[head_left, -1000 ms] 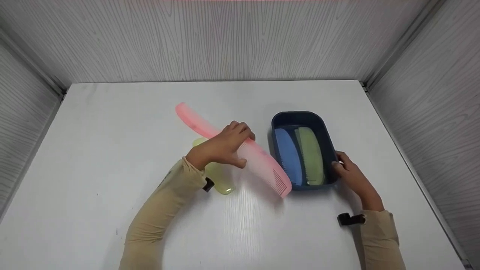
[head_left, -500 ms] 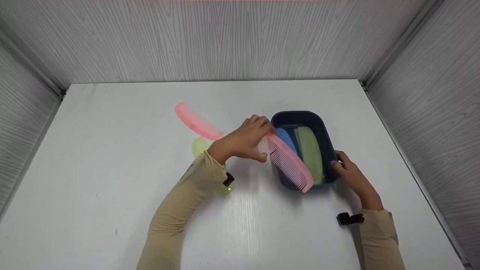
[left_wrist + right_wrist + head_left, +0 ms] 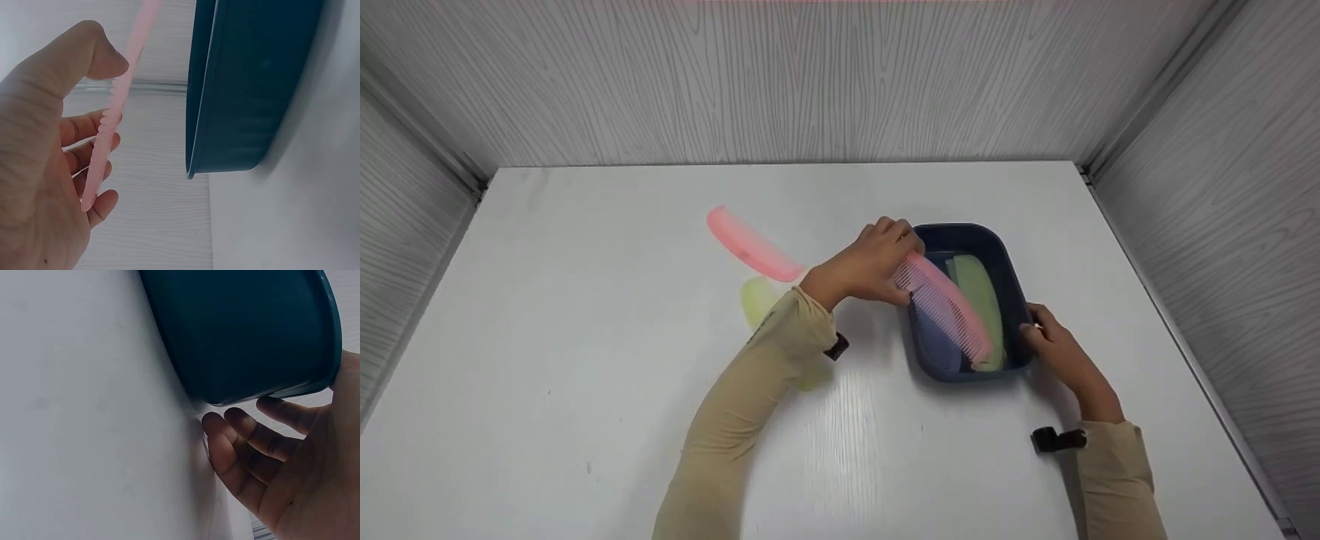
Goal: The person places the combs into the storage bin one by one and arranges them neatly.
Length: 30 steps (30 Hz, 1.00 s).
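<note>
My left hand grips a pink comb by its upper end. The comb slants across the dark blue bin, teeth facing left, above a blue comb and a light green comb. In the left wrist view, the comb lies between thumb and fingers, beside the bin's outer wall. My right hand holds the bin's right side, thumb over the rim. Its fingers lie along the outside wall in the right wrist view.
Another pink comb lies on the white table, left of the bin. Below it is a yellow-green item, mostly hidden by my left forearm. Grey wood-grain panels enclose the back and both sides.
My left hand has carried the pink comb rightward, from left of the bin to over it, and the comb has turned steeper. The right hand and bin have barely moved.
</note>
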Each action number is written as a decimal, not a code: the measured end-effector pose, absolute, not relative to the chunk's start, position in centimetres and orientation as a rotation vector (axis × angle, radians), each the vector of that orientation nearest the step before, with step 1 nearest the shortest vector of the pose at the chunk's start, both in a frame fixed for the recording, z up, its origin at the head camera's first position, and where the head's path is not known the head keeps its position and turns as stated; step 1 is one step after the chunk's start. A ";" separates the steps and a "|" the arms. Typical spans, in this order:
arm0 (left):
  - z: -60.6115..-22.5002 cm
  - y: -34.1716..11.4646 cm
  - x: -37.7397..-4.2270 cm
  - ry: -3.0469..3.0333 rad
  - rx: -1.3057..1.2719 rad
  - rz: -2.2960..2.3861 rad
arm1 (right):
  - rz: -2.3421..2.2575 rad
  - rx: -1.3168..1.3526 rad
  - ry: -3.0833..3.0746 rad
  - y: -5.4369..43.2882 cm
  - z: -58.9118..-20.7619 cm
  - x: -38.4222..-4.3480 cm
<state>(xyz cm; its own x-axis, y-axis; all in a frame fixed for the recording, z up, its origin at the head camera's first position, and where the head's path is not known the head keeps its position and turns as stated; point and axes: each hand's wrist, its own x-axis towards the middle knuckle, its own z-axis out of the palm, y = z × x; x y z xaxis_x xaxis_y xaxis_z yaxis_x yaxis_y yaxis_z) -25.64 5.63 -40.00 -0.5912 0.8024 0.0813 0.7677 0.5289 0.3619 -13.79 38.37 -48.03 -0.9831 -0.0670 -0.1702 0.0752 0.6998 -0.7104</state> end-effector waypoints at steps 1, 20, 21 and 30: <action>-40.0 5.8 -25.8 2.668 1.372 0.537 | -1.157 0.006 2.719 38.4 -48.0 -13.8; -40.7 9.8 -26.1 2.662 1.499 0.333 | -1.139 0.007 2.735 38.2 -48.0 -13.6; -40.8 10.1 -26.1 2.663 1.505 0.319 | -1.144 0.005 2.734 38.2 -48.0 -13.6; -41.3 12.0 -25.8 2.704 1.563 0.101 | -1.184 0.009 2.720 38.2 -48.0 -13.6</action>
